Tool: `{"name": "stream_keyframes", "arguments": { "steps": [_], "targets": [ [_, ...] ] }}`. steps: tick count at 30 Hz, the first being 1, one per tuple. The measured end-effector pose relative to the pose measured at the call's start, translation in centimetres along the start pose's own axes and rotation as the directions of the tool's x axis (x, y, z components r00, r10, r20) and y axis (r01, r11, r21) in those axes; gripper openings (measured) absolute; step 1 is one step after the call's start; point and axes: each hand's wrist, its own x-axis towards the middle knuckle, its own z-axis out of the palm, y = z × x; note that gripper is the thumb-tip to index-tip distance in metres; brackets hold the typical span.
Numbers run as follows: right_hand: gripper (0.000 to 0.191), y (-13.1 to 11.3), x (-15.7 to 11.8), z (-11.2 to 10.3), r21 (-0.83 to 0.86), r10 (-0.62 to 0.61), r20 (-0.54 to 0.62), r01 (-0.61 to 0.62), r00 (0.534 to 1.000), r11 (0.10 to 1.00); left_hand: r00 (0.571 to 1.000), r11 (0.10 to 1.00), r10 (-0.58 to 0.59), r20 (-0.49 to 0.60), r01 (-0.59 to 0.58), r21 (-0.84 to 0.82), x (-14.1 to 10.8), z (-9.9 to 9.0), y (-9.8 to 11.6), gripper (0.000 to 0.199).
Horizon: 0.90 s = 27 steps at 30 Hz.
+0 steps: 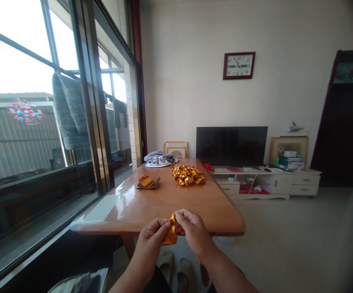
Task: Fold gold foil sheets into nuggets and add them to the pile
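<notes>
Between my two hands, just in front of the table's near edge, is a partly folded piece of gold foil paper (170, 236). My left hand (153, 236) pinches its left side between thumb and fingers. At its upper right, the fingertips of my right hand (193, 230) are closed on the same paper. Farther back on the wooden table (164, 207) lies a pile of folded gold foil pieces (189, 176). Left of that pile sits a small stack of flat gold paper sheets (148, 182).
Folded clothes (161, 158) lie at the table's far end. Large glass windows (36, 134) run along the left. A television (231, 145) stands on a low white cabinet (304, 179) by the wall. Below my hands, slippers (185, 270) show on the floor.
</notes>
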Motion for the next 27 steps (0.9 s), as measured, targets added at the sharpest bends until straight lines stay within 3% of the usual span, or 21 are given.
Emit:
{"name": "stream_keyframes", "arguments": {
  "steps": [6, 9, 13, 18, 25, 27],
  "targets": [
    [0.033, 0.2, -0.1, -0.3, -0.183, -0.069, -0.024, 0.063, 0.997, 0.981, 0.999, 0.996, 0.036, 0.038, -0.039, 0.075, 0.1, -0.2, -0.1, 0.035],
    [0.034, 0.2, -0.2, -0.4, -0.097, -0.030, -0.041, 0.026, 0.999, 0.995, 0.994, 0.998, 0.024, 0.104, -0.029, 0.052, 0.0, -0.3, 0.2, 0.034],
    [0.035, 0.2, -0.1, -0.8, 0.058, 0.044, -0.090, -0.039, 0.995, 0.998, 0.995, 0.999, 0.034, 0.094, -0.034, 0.004, -0.3, -0.8, 0.5, 0.029],
    [0.031, 0.5, 0.0, -1.2, 0.085, 0.052, -0.126, -0.042, 0.991, 0.996, 0.997, 0.997, 0.038, 0.064, -0.034, -0.063, -0.4, -1.8, 0.4, 0.030],
    [0.027, 1.0, 0.4, -1.2, 0.085, 0.053, -0.158, -0.040, 0.986, 0.996, 0.990, 0.990, 0.027, 0.141, -0.007, -0.142, -0.6, -2.6, 0.6, 0.031],
    [0.026, 1.1, 0.5, -1.1, 0.072, 0.044, -0.174, -0.032, 0.984, 0.997, 0.992, 0.992, 0.032, 0.119, -0.017, -0.123, -0.7, -2.7, 0.6, 0.031]
  ]
}}
